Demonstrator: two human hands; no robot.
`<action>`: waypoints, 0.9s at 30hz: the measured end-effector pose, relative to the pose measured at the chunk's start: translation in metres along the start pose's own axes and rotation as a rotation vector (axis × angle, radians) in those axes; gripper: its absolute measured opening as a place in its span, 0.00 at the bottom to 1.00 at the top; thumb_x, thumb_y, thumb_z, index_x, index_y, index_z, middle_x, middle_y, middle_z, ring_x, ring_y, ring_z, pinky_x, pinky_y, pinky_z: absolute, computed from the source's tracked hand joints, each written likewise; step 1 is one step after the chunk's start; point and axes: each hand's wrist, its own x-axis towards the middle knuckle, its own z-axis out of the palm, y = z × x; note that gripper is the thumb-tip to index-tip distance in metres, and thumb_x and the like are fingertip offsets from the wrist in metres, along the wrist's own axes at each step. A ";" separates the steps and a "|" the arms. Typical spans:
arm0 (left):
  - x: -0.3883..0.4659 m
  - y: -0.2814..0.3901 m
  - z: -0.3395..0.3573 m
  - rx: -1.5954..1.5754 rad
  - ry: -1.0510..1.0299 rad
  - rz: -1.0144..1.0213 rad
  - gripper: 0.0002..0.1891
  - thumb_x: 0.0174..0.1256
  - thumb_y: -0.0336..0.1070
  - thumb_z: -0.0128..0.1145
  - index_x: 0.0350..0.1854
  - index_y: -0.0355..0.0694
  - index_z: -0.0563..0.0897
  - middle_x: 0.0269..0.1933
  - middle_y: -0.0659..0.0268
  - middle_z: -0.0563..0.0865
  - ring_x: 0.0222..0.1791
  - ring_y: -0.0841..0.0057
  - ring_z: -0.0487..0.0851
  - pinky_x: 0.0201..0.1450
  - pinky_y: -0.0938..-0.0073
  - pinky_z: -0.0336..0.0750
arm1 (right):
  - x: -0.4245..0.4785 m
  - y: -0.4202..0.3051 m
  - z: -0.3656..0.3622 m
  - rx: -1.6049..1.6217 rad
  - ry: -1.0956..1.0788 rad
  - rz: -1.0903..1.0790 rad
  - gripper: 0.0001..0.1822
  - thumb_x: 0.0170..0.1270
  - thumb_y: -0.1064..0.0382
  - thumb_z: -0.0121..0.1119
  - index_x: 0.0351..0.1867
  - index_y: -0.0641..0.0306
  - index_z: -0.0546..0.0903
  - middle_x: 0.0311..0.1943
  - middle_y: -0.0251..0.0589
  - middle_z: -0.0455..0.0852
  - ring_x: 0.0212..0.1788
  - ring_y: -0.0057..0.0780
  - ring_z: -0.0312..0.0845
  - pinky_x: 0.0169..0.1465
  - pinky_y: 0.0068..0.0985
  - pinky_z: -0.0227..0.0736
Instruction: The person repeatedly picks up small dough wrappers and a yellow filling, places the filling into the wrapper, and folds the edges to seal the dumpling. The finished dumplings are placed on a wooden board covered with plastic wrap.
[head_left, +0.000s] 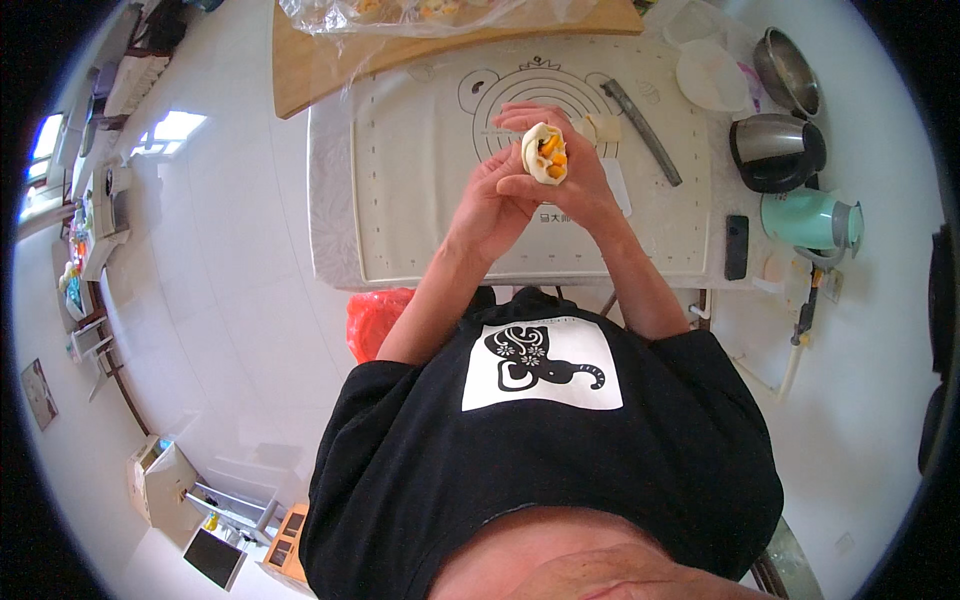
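Between my two hands, above the mat, is a piece of pale dough (531, 159) folded around a chunky orange filling (553, 156), which shows at its open side. My left hand (496, 193) holds it from the left, fingers partly hidden behind it. My right hand (576, 166) cups its far and right sides, with the thumb along the near end. Beneath lies a pale kneading mat (420, 187) printed with circles and a bear outline. Another bit of dough (602, 127) rests just beyond my right hand, beside a white flat piece (616, 186), possibly a scraper.
A dark narrow bar (642, 133) lies slantwise on the mat. Plastic film covers food on a wooden board (315, 75) at the far edge. Along the right stand a metal bowl (786, 71), an electric kettle (776, 154), a mint-green jug (806, 217) and a phone (736, 247).
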 end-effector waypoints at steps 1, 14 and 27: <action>-0.002 0.000 0.002 -0.008 0.020 -0.006 0.15 0.75 0.42 0.49 0.52 0.35 0.76 0.47 0.68 0.82 0.47 0.82 0.82 0.50 0.79 0.77 | 0.001 -0.002 0.000 -0.018 0.003 -0.024 0.31 0.45 0.50 0.77 0.50 0.57 0.79 0.54 0.42 0.79 0.58 0.38 0.74 0.60 0.35 0.69; -0.025 -0.006 0.041 0.054 0.017 0.045 0.22 0.74 0.43 0.51 0.66 0.45 0.65 0.61 0.66 0.72 0.63 0.76 0.71 0.67 0.67 0.67 | -0.001 -0.032 -0.002 -0.019 0.011 0.105 0.12 0.53 0.57 0.71 0.34 0.59 0.84 0.43 0.42 0.89 0.59 0.35 0.75 0.61 0.36 0.69; -0.032 0.006 0.040 0.303 0.095 0.201 0.18 0.74 0.41 0.50 0.58 0.34 0.74 0.54 0.65 0.80 0.54 0.79 0.77 0.59 0.74 0.70 | 0.005 -0.046 -0.013 -0.213 0.044 -0.118 0.20 0.53 0.55 0.73 0.46 0.57 0.81 0.60 0.40 0.79 0.65 0.38 0.70 0.67 0.37 0.62</action>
